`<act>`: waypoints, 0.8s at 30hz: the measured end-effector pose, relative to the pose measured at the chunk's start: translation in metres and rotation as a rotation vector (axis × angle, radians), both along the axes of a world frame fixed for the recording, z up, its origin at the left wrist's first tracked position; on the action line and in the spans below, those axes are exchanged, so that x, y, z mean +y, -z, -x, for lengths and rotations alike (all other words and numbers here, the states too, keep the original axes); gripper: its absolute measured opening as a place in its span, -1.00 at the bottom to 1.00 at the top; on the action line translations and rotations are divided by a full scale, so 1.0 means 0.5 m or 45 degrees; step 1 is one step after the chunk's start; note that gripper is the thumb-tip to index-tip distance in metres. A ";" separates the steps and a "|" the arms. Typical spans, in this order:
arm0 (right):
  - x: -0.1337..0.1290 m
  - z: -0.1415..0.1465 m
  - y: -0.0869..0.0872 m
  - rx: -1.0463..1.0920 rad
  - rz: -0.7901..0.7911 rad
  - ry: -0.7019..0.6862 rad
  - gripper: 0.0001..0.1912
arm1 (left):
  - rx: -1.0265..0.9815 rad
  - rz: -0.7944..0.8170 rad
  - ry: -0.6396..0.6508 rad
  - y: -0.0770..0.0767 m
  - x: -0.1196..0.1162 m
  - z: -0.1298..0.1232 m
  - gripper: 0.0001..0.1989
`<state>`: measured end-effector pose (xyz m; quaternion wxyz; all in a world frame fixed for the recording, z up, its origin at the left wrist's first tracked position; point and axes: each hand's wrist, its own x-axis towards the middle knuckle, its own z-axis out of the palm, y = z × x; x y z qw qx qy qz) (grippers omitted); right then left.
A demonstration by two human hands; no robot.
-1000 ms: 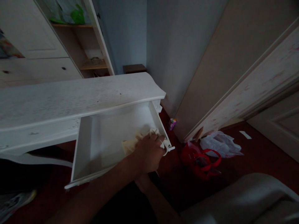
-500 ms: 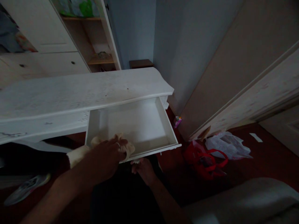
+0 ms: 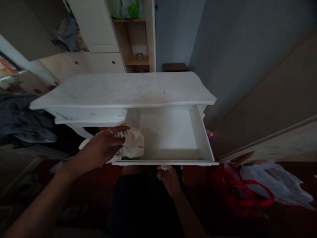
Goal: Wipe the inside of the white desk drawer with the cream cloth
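A white drawer (image 3: 170, 132) is pulled out of a white table (image 3: 128, 89) with a wavy-edged top. My left hand (image 3: 105, 147) is closed on a cream cloth (image 3: 135, 142), which is bunched over the drawer's left side and partly inside it. Some of the cloth trails out behind the hand, to the left. Below the drawer front, my right hand (image 3: 170, 180) has its fingers around a small pale knob (image 3: 164, 167). Only part of that knob shows.
A red bag (image 3: 230, 191) and a crumpled white plastic bag (image 3: 274, 181) lie on the dark red floor at the right. Behind the table stands a white cabinet (image 3: 95, 61) with open shelves. Grey clothing (image 3: 24, 119) is heaped at the left.
The view has turned, so the table sits further right and squarer in it. My left hand has shifted with the cloth from the drawer's front edge to its left side. My right hand stays at the knob.
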<state>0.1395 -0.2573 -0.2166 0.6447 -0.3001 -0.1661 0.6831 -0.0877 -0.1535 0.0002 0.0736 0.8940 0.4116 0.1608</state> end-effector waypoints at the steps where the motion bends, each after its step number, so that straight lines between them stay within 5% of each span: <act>1: -0.001 0.000 0.003 -0.002 0.006 0.004 -0.64 | -0.128 0.003 -0.035 -0.010 0.006 0.005 -0.77; 6: -0.003 0.004 0.025 0.042 0.043 0.009 -0.66 | -0.696 -0.188 -0.255 -0.083 0.059 0.005 -0.87; 10: 0.001 0.011 0.049 0.110 0.081 0.046 -0.66 | -1.023 -0.288 -0.302 -0.139 0.138 -0.028 -0.70; 16: 0.015 0.013 0.065 0.108 0.096 -0.006 -0.57 | -1.022 -0.526 -0.190 -0.192 0.300 -0.144 -0.60; 19: 0.017 0.015 0.070 0.125 0.110 0.030 -0.59 | -0.785 -0.630 -0.174 -0.173 0.379 -0.205 -0.64; 24: 0.016 0.021 0.087 0.147 0.067 0.045 -0.60 | -0.195 -0.422 -0.096 -0.071 0.439 -0.252 -0.63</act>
